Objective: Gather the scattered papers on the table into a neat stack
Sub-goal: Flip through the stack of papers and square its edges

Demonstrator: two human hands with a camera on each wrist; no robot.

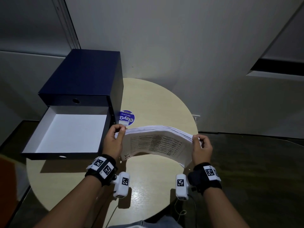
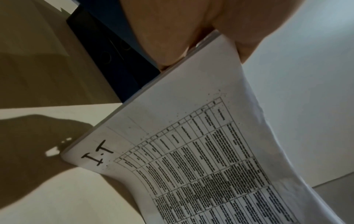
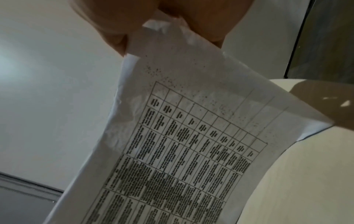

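Papers' (image 1: 156, 143) table print blurred, unreadable

Dim room, light from above: glare patch on the desk (image 1: 138, 193) near its front edge, hard shadows under the box (image 1: 82, 89). Wide-angle bending at the frame edges (wrist views soft, hands (image 2: 172, 30) blurred up close).

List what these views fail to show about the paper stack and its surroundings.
- Printed table text on the white paper stack: blurred in all three views.
- Round blue sticker on the pale round wooden table: partly hidden in the head view by the dark blue drawer box and the papers.
- Left hand and right hand: fingertips cut off in the wrist views.
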